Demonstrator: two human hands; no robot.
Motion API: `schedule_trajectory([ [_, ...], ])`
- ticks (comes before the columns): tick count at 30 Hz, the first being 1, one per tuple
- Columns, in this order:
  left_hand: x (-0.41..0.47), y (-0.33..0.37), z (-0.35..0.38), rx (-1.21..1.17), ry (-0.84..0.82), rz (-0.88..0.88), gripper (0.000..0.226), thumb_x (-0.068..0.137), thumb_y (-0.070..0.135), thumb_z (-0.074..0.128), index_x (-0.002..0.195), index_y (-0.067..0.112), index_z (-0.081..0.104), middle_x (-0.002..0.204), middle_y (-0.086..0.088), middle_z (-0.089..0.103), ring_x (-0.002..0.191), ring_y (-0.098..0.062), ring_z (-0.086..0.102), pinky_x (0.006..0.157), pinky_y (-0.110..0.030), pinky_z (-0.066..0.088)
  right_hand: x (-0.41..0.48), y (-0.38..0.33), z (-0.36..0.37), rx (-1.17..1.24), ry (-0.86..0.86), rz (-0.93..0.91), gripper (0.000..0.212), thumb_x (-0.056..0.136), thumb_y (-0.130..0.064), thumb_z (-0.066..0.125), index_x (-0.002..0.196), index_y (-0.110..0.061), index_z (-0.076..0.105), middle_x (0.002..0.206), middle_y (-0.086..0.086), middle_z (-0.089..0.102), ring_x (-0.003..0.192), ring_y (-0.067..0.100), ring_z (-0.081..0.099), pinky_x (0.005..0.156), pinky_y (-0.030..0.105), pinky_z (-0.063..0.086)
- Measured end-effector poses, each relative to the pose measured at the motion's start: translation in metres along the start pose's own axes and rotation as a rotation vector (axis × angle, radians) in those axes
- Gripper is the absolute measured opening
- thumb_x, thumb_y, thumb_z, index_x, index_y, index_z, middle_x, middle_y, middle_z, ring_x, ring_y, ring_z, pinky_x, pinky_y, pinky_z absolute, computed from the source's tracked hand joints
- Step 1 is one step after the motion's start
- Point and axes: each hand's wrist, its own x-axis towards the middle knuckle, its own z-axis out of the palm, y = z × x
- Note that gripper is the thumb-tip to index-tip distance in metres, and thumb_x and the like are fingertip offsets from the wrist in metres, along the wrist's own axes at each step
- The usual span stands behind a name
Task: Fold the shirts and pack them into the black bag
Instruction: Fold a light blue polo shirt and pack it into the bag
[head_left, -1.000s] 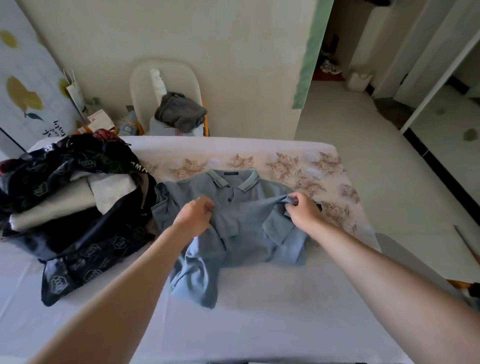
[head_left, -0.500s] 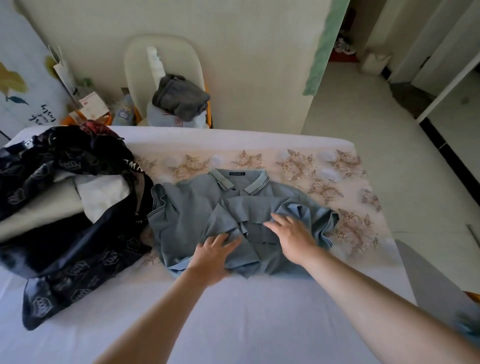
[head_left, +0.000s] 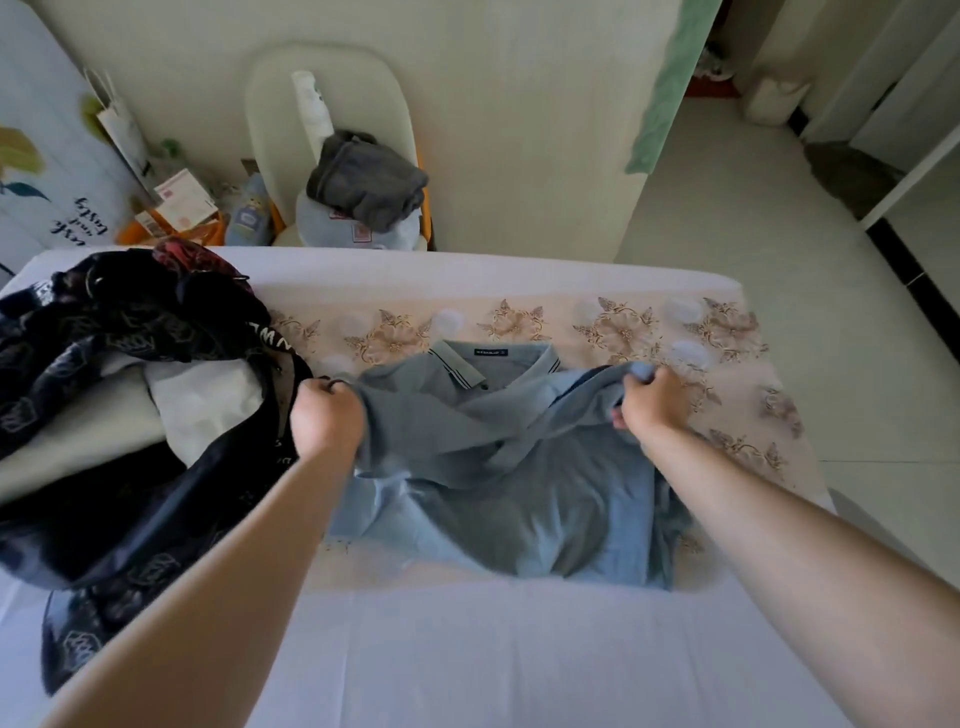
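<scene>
Polo shirt: one blue-grey polo shirt (head_left: 519, 467) lies collar-away on the table (head_left: 467, 649), just right of the black bag (head_left: 130, 493).
Left hand (head_left: 327, 415): fisted on the shirt's left edge.
Right hand (head_left: 654, 402): fisted on bunched fabric at the right.
Bag contents: pale folded clothes (head_left: 202, 410) inside.
Surface: white cover, floral cloth (head_left: 649, 332).
Behind: chair (head_left: 291, 119) with grey garment (head_left: 363, 179).

A floral cloth (head_left: 727, 332) covers the far part of the worktop (head_left: 467, 649). Beyond it, a dark grey garment (head_left: 363, 179) lies on a cream chair (head_left: 332, 67), beside a paper bag (head_left: 122, 124).
</scene>
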Motion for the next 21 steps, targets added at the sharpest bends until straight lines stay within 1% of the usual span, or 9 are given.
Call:
schedule_trajectory([
  [3, 0.014, -0.009, -0.001, 0.107, -0.045, -0.097, 0.038, 0.093, 0.014, 0.051, 0.13, 0.007, 0.046, 0.135, -0.02, 0.047, 0.12, -0.04, 0.049, 0.093, -0.044, 0.044, -0.002, -0.01, 0.0, 0.046, 0.055, 0.026, 0.028, 0.092, -0.028, 0.052, 0.12, -0.022, 0.049, 0.113, 0.001, 0.058, 0.093, 0.026, 0.063, 0.077, 0.039, 0.055],
  [5, 0.002, -0.023, 0.009, 0.248, 0.017, 0.172, 0.037, 0.088, 0.006, 0.051, 0.125, 0.01, 0.048, 0.134, -0.019, 0.043, 0.119, -0.039, 0.043, 0.097, -0.049, 0.041, -0.02, -0.007, 0.005, 0.01, 0.031, -0.145, 0.053, 0.093, -0.008, 0.055, 0.142, -0.019, 0.04, 0.134, 0.003, 0.048, 0.114, 0.021, 0.055, 0.095, 0.035, 0.051],
  [7, -0.019, -0.037, 0.021, 0.289, -0.006, 0.588, 0.032, 0.079, -0.002, 0.056, 0.109, 0.011, 0.06, 0.115, -0.016, 0.055, 0.104, -0.036, 0.05, 0.088, -0.044, 0.044, -0.05, 0.008, 0.012, -0.113, -0.029, -0.366, 0.067, 0.089, -0.001, 0.058, 0.148, -0.02, 0.032, 0.15, 0.004, 0.035, 0.132, 0.019, 0.043, 0.11, 0.032, 0.04],
  [9, -0.04, -0.05, 0.033, 0.288, -0.301, 0.771, 0.023, 0.077, 0.002, 0.061, 0.094, 0.017, 0.066, 0.099, -0.002, 0.059, 0.094, -0.027, 0.057, 0.081, -0.037, 0.049, -0.077, 0.036, 0.022, -0.344, -0.118, -0.623, 0.066, 0.083, -0.005, 0.064, 0.143, -0.02, 0.04, 0.154, 0.008, 0.031, 0.139, 0.026, 0.038, 0.113, 0.042, 0.038],
  [11, -0.063, -0.062, 0.039, 0.388, -0.641, 0.757, 0.021, 0.076, 0.029, 0.069, 0.096, 0.029, 0.066, 0.102, 0.01, 0.054, 0.102, -0.015, 0.053, 0.089, -0.031, 0.046, -0.101, 0.062, 0.025, -0.468, -0.283, -0.79, 0.058, 0.079, -0.022, 0.069, 0.134, -0.022, 0.051, 0.154, 0.011, 0.032, 0.138, 0.032, 0.039, 0.11, 0.049, 0.04],
  [14, -0.082, -0.086, 0.046, 0.736, -0.78, 0.904, 0.071, 0.054, 0.073, 0.058, 0.118, 0.042, 0.052, 0.12, 0.014, 0.033, 0.114, -0.01, 0.028, 0.103, -0.03, 0.027, -0.13, 0.092, 0.015, -0.667, -0.473, -0.977, 0.065, 0.072, -0.048, 0.061, 0.132, -0.027, 0.053, 0.151, 0.008, 0.034, 0.133, 0.028, 0.041, 0.108, 0.045, 0.038],
  [16, -0.086, -0.096, 0.048, 0.802, -0.749, 0.959, 0.064, 0.061, 0.067, 0.063, 0.118, 0.043, 0.051, 0.121, 0.013, 0.032, 0.114, -0.012, 0.026, 0.104, -0.031, 0.027, -0.138, 0.106, 0.0, -0.791, -0.493, -1.016, 0.07, 0.066, -0.049, 0.059, 0.132, -0.027, 0.054, 0.143, 0.007, 0.042, 0.123, 0.025, 0.044, 0.105, 0.039, 0.041],
  [18, -0.089, -0.096, 0.049, 0.72, -0.719, 0.908, 0.035, 0.078, 0.05, 0.067, 0.111, 0.038, 0.061, 0.118, 0.011, 0.047, 0.114, -0.015, 0.038, 0.1, -0.031, 0.038, -0.138, 0.114, -0.012, -0.845, -0.5, -0.985, 0.063, 0.067, -0.041, 0.059, 0.129, -0.027, 0.056, 0.126, 0.005, 0.05, 0.109, 0.023, 0.051, 0.094, 0.037, 0.047],
  [21, -0.103, -0.088, 0.047, 0.603, -0.737, 0.786, 0.007, 0.09, 0.032, 0.061, 0.094, 0.029, 0.065, 0.097, 0.007, 0.064, 0.098, -0.02, 0.059, 0.078, -0.03, 0.048, -0.122, 0.12, -0.027, -0.89, -0.471, -0.962, 0.041, 0.075, -0.005, 0.057, 0.113, -0.02, 0.061, 0.098, 0.006, 0.053, 0.083, 0.03, 0.061, 0.068, 0.039, 0.05],
])
